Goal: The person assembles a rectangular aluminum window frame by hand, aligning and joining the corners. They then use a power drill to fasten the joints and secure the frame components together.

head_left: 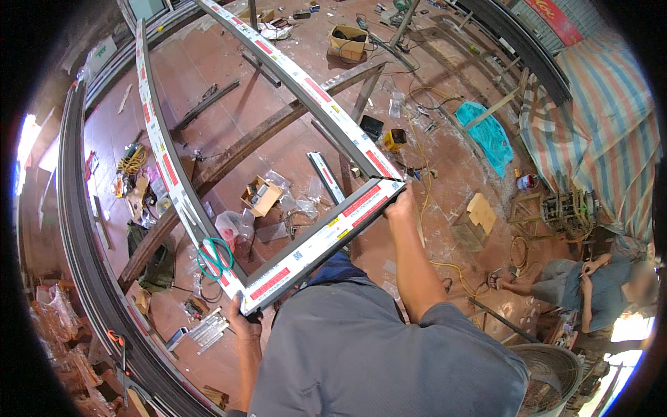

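Aluminium frame [316, 240] w/ red-white film: we grip its near corners, left hand [244, 314] clenched on one, right hand [401, 203] closed on the other; green tape rolls [214, 257] hang nearby.

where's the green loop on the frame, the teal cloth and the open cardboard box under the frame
green loop [214, 258], head view, on its left strand over the frame's left bar
teal cloth [489, 135], head view, middle of the cloth on the floor
open cardboard box [262, 196], head view, on its front flap

far end of the metal frame [229, 21] cut off by top edge; left hand [244, 318] fingers hidden under frame corner; seated person [590, 285] blurred.
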Tool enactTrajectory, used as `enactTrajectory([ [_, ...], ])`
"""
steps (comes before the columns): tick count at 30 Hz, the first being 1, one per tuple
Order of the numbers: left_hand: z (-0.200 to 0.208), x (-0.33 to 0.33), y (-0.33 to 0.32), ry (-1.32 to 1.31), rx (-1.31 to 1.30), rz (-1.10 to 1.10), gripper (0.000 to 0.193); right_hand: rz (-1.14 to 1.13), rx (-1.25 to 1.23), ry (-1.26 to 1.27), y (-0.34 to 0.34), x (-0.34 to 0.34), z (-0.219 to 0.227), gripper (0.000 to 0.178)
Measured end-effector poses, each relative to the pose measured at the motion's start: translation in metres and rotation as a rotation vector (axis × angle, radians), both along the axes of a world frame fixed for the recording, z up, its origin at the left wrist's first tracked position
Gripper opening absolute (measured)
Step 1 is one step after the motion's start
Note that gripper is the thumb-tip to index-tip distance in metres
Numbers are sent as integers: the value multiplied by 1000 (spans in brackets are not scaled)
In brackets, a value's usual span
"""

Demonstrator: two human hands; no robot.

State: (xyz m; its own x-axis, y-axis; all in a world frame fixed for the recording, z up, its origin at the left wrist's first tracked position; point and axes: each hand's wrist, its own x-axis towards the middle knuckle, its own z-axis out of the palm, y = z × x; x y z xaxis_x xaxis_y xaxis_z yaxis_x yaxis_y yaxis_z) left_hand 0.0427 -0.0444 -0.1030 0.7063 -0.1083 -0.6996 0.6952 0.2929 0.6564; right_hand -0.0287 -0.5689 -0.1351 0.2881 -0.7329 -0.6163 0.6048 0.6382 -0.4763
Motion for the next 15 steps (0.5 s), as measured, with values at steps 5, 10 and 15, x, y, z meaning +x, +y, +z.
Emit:
enactTrajectory([
  [5, 0, -7, -5, -28, -23, 17, 50, -38, -12, 49, 1, 9, 14, 51],
  [10, -2, -17, -6, -46, -38, 69, 64, -22, -261, 394, 6, -18, -24, 35],
  [15, 25, -16, -44, -148, -27, 258, 69, 157, -879, 1354, 12, -45, -35, 34],
])
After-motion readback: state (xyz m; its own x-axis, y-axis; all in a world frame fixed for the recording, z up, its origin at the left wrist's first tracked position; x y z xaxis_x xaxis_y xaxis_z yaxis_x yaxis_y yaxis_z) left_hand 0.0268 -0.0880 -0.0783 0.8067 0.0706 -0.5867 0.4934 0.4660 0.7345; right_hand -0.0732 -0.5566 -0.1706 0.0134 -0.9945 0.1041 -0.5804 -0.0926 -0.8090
